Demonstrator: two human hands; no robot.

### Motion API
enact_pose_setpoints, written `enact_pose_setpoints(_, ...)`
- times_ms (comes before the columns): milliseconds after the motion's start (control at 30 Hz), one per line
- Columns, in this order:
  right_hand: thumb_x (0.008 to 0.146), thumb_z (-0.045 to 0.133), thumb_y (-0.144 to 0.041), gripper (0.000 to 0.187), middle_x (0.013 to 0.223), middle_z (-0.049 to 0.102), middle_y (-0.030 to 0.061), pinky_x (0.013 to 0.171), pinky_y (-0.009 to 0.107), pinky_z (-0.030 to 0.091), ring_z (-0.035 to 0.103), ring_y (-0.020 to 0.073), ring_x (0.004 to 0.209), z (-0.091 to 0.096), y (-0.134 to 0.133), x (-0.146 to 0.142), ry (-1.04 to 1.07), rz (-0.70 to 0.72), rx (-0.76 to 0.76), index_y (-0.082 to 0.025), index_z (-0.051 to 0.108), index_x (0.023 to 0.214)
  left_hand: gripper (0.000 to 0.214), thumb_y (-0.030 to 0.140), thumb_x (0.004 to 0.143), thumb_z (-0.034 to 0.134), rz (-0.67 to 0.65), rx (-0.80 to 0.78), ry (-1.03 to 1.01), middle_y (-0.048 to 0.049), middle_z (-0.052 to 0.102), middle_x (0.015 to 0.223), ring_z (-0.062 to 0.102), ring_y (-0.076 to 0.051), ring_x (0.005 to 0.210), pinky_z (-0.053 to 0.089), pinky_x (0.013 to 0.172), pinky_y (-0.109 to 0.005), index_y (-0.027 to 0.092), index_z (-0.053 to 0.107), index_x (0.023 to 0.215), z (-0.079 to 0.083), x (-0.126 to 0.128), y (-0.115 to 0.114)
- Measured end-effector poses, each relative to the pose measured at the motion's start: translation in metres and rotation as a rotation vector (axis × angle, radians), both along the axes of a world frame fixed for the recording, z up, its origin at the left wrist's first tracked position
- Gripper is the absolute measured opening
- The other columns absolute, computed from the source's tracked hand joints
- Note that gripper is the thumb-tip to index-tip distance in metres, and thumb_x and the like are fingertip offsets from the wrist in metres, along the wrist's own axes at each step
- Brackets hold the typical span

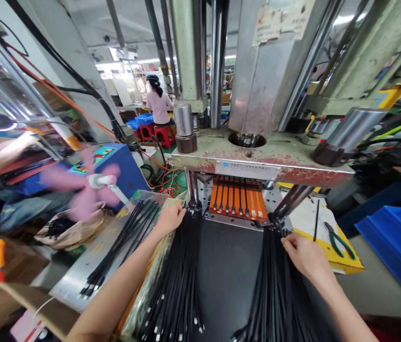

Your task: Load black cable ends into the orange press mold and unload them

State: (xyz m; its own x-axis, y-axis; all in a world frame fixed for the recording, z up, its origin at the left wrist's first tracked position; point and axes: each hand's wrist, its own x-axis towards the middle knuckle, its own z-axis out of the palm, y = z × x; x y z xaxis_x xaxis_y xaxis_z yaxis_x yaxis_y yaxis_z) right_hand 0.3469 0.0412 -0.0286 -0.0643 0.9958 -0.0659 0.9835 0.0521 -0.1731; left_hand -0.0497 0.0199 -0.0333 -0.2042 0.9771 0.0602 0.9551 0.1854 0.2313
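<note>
My left hand [172, 218] is closed beside the top of the left bundle of flat black USB cables [177, 270]. Whatever its fingers press on or hold is hidden. At the upper edge of the right bundle of black cables [269, 280], my right hand [303, 254] has thumb and fingers pinched together; I cannot make out anything between them. Between and beyond the hands, an orange fixture plate [239, 204] lies in the press, with several black cables side by side in its grooves. The worn press plate [257, 166] hangs above that fixture.
More black cables [125, 232] lie on a metal sheet at left. A pink fan [97, 180] spins near a blue box [122, 166]. Green-handled pliers [340, 242] rest on a yellow-edged board at right, near a blue bin [396, 242]. Another person [159, 104] sits farther back.
</note>
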Motion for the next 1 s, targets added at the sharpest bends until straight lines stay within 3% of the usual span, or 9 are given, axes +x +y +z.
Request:
enact_pose_setpoints(100, 0.087, 0.047, -0.034, 0.022, 0.081, 0.071, 0.006, 0.061, 0.034, 0.043, 0.067, 0.0284, 0.078, 0.002, 0.0, 0.002, 0.022, -0.017, 0.126, -0.021, 0.064, 0.093, 0.015, 0.028, 0.091, 0.043, -0.046, 0.102, -0.084, -0.002, 0.063, 0.077, 0.061, -0.015, 0.073, 0.044, 0.07, -0.023, 0.017, 0.054, 0.088, 0.02, 0.002, 0.002)
enact_pose_setpoints(200, 0.081, 0.054, -0.033, 0.031, 0.083, 0.071, 0.0061, 0.06, 0.036, 0.043, 0.066, 0.0304, 0.076, 0.008, -0.006, -0.004, 0.021, -0.006, 0.19, -0.019, 0.062, 0.107, 0.012, 0.028, 0.088, 0.048, -0.249, 0.264, -0.368, 0.0027, 0.057, 0.069, 0.054, -0.009, 0.063, 0.04, 0.062, -0.018, 0.017, 0.052, 0.084, 0.049, 0.02, -0.004)
enact_pose_setpoints(300, 0.08, 0.053, -0.036, 0.026, 0.083, 0.071, 0.0077, 0.061, 0.036, 0.044, 0.066, 0.0299, 0.075, 0.022, -0.016, -0.018, 0.148, 0.012, 0.278, -0.02, 0.066, 0.096, 0.012, 0.027, 0.087, 0.051, -0.435, 0.362, -0.621, 0.0043, 0.052, 0.064, 0.048, -0.007, 0.057, 0.036, 0.055, -0.016, 0.016, 0.052, 0.08, 0.081, 0.049, -0.014)
enact_pose_setpoints(400, 0.087, 0.047, -0.041, 0.027, 0.088, 0.07, 0.007, 0.068, 0.032, 0.047, 0.066, 0.0244, 0.079, 0.048, -0.034, -0.039, 0.487, 0.197, 0.382, -0.022, 0.067, 0.088, 0.014, 0.027, 0.089, 0.051, -0.577, 0.306, -0.764, 0.0037, 0.051, 0.065, 0.047, -0.006, 0.056, 0.036, 0.052, -0.016, 0.015, 0.056, 0.086, 0.11, 0.082, -0.021)
enact_pose_setpoints(500, 0.092, 0.046, -0.039, 0.028, 0.076, 0.067, 0.0028, 0.063, 0.025, 0.045, 0.061, 0.0168, 0.065, 0.077, -0.051, -0.061, 0.737, 0.404, 0.333, -0.022, 0.066, 0.084, 0.018, 0.027, 0.09, 0.05, -0.76, 0.192, -0.88, 0.0011, 0.056, 0.072, 0.049, -0.005, 0.053, 0.038, 0.05, -0.015, 0.014, 0.063, 0.094, 0.132, 0.112, -0.019)
enact_pose_setpoints(667, 0.094, 0.044, -0.037, 0.034, 0.06, 0.053, -0.0008, 0.054, 0.022, 0.037, 0.048, 0.0121, 0.053, 0.104, -0.056, -0.08, 0.915, 0.429, 0.297, -0.019, 0.056, 0.068, 0.018, 0.022, 0.087, 0.053, -0.852, 0.148, -1.05, -0.0009, 0.056, 0.078, 0.053, -0.004, 0.05, 0.044, 0.047, -0.015, 0.013, 0.068, 0.089, 0.15, 0.151, -0.008)
enact_pose_setpoints(767, 0.094, 0.046, -0.039, 0.033, 0.06, 0.049, -0.0017, 0.052, 0.022, 0.035, 0.044, 0.0117, 0.054, 0.101, -0.055, -0.079, 1.013, 0.404, 0.29, -0.018, 0.054, 0.069, 0.016, 0.024, 0.084, 0.057, -0.849, 0.171, -1.091, 0.0005, 0.055, 0.069, 0.054, -0.005, 0.05, 0.044, 0.047, -0.015, 0.012, 0.067, 0.08, 0.154, 0.161, -0.001)
enact_pose_setpoints(867, 0.092, 0.051, -0.037, 0.025, 0.065, 0.053, -0.0012, 0.056, 0.022, 0.037, 0.047, 0.0127, 0.058, 0.082, -0.056, -0.077, 0.984, 0.435, 0.27, -0.018, 0.059, 0.078, 0.015, 0.025, 0.082, 0.06, -0.847, 0.191, -1.119, 0.0014, 0.056, 0.06, 0.054, -0.007, 0.048, 0.044, 0.046, -0.016, 0.012, 0.066, 0.078, 0.16, 0.163, 0.007)
enact_pose_setpoints(1000, 0.089, 0.055, -0.034, 0.019, 0.066, 0.058, 0.0, 0.058, 0.024, 0.038, 0.052, 0.0143, 0.058, 0.047, -0.044, -0.073, 0.795, 0.475, 0.24, -0.019, 0.065, 0.082, 0.016, 0.024, 0.086, 0.056, -0.842, 0.461, -1.067, -0.003, 0.065, 0.08, 0.055, -0.007, 0.053, 0.047, 0.053, -0.02, 0.012, 0.067, 0.084, 0.174, 0.162, 0.021)
